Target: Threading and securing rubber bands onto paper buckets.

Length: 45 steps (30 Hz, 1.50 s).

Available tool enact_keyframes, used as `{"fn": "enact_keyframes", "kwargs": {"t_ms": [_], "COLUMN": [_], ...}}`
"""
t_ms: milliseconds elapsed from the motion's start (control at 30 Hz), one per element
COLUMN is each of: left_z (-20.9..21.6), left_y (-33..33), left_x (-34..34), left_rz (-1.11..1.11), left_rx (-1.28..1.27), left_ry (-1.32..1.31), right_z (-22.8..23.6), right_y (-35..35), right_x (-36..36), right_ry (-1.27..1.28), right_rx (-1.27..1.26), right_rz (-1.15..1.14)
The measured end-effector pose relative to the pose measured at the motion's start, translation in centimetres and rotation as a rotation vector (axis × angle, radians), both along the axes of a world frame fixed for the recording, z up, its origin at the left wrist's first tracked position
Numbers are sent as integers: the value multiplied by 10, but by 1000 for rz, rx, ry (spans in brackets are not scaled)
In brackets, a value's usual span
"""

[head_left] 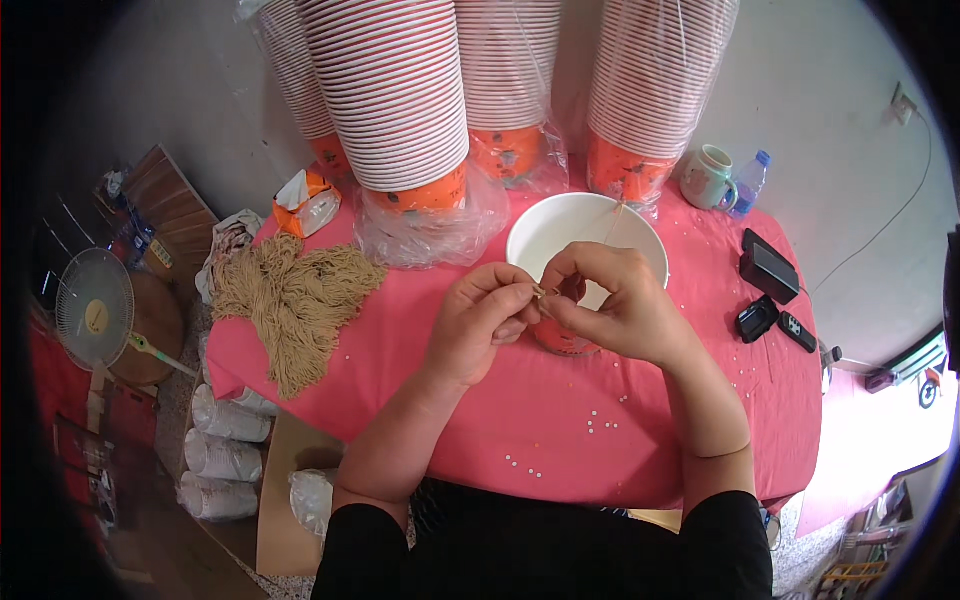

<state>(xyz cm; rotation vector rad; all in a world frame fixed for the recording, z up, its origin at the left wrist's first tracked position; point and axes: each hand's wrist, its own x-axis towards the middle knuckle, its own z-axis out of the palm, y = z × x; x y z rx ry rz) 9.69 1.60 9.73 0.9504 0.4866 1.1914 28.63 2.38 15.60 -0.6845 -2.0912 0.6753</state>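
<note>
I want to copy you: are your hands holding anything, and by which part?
The left hand and right hand both pinch a small tan string-like piece; it's too small to tell by which part.

I held a small tan strand point(541, 292) pinched fast, only a short bit of it showing, its ends too hidden to make out. It was just before a round tub point(552, 228), white inside and orange outside, which stood upright, open at the top, its front partly blocked from view.
</note>
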Motion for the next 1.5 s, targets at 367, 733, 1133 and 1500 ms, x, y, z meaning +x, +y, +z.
{"fn": "enact_keyframes", "kwargs": {"t_ms": [367, 733, 1133, 1500], "left_z": [1, 0, -4, 1], "left_y": [-3, -5, -4, -2], "left_x": [1, 7, 11, 9], "left_rz": [97, 342, 409, 414], "left_rx": [216, 397, 438, 563], "left_ry": [175, 492, 525, 486], "right_z": [-3, -5, 5, 2], "right_y": [3, 6, 6, 7], "right_x": [3, 6, 15, 17], "right_ry": [-56, -83, -144, -79], "right_rx": [10, 52, 114, 154], "right_rz": [-32, -53, -102, -54]}}
